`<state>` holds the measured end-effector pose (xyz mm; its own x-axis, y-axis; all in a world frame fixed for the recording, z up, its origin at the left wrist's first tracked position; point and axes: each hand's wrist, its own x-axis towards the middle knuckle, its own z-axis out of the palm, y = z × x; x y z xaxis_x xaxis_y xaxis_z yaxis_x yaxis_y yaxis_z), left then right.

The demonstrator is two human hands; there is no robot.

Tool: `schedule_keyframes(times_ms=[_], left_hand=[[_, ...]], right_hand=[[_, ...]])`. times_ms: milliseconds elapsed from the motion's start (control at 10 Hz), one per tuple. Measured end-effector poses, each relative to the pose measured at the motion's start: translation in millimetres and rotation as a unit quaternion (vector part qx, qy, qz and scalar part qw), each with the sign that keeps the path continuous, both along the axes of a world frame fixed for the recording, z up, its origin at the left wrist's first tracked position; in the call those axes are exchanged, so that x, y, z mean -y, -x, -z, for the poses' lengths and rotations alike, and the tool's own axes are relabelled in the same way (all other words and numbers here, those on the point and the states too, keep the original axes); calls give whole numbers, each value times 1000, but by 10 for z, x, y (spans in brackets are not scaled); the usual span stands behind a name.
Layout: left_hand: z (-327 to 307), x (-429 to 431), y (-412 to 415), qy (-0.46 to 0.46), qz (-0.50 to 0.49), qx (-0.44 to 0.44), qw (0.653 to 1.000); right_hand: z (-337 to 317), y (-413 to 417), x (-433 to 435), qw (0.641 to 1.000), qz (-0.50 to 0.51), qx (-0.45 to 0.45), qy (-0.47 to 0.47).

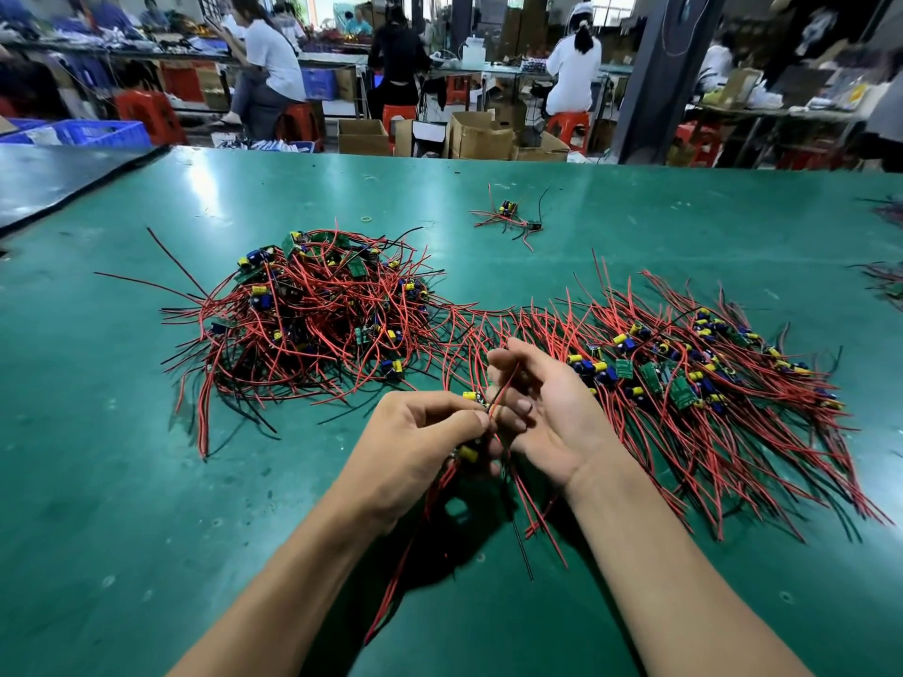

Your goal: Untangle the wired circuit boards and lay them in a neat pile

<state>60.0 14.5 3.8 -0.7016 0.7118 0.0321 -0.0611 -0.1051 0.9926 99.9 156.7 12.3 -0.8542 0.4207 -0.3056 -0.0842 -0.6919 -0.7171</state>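
Observation:
A tangled heap of wired circuit boards [312,315] with red and black wires lies on the green table [122,481] at the left. To the right, a combed-out pile of boards [684,378] lies with its wires fanned toward me. My left hand [420,447] pinches a small bunch of boards [470,452] with yellow capacitors, their wires hanging below. My right hand [542,408] is palm up beside it, fingers curled around a red and a black wire [503,388] from that bunch.
A small separate cluster of boards [510,215] lies farther back on the table, near a rubber band [366,218]. More wires sit at the right edge [887,280]. People sit at benches beyond the table, among cardboard boxes and red stools.

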Motion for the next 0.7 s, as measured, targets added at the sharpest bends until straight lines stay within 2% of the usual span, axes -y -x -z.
schedule_keyframes(times_ms=[100, 200, 300, 400, 500, 600, 700], left_hand=[[24, 3, 11, -5, 8, 3, 1000], [4, 19, 21, -10, 29, 19, 999], [-7, 20, 21, -1, 48, 29, 998], [1, 33, 34, 0, 60, 51, 997], [6, 43, 64, -7, 79, 93, 993], [19, 40, 80, -7, 89, 110, 990], [23, 49, 98, -8, 88, 141, 986]], right_hand=[[-14, 0, -20, 997, -21, -44, 57], [-2, 14, -64, 993, -7, -90, 75], [8, 15, -74, 995, 35, -90, 34], [44, 4, -90, 991, 90, -78, -54], [99, 6, -130, 966, 175, -74, -174], [132, 32, -114, 950, 223, -54, -214], [142, 12, -132, 916, 294, 1, -274]])
